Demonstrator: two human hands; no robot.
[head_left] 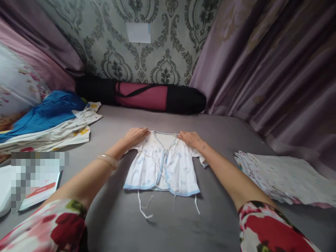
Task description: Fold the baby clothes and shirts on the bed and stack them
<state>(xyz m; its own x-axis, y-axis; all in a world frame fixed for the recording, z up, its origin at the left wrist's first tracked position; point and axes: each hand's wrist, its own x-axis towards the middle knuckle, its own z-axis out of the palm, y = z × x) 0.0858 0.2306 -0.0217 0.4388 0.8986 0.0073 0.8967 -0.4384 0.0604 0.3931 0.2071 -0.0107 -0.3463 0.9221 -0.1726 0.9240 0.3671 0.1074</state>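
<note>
Lying flat on the grey bed (110, 224), front up, the baby top (162, 166) sits squarely ahead of the person, neckline away, blue hem and loose ties toward the body. The left hand (136, 134) rests palm down on the far left shoulder of the top, fingers flattened, closed on nothing. The right hand (191, 138) presses the far right shoulder the same way, open and flat. Both hands are equally near, one at each top corner, with the top's length running from them back toward the person. A folded stack (283, 175) lies well to the right; a heap of clothes (49, 126) lies to the left.
</note>
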